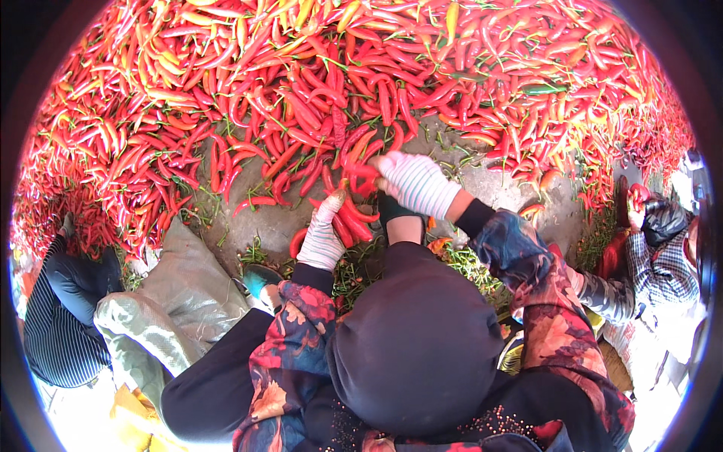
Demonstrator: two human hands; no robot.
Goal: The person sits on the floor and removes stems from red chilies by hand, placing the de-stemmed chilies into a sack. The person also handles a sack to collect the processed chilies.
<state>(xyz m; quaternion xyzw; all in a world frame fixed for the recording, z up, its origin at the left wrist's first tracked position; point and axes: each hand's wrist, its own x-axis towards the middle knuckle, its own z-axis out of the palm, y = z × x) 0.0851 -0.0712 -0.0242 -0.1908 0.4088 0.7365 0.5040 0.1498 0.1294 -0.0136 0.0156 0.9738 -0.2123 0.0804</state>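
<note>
Both hands wear striped gloves with the fingertips showing. My left hand holds several red chili peppers, its thumb pointing up beside them. Just above and to the right, my right hand has its fingers closed at a blurred red chili pepper. The hands are close together, a small gap between them. Beyond them spreads a large heap of red chili peppers, some orange, with green stems. A green pepper lies among them at the right.
Green stems litter the concrete floor near my feet. A woven plastic sack lies at the left, by a person in striped clothing. Another person in a checked top sits at the far right, a hand raised with red peppers.
</note>
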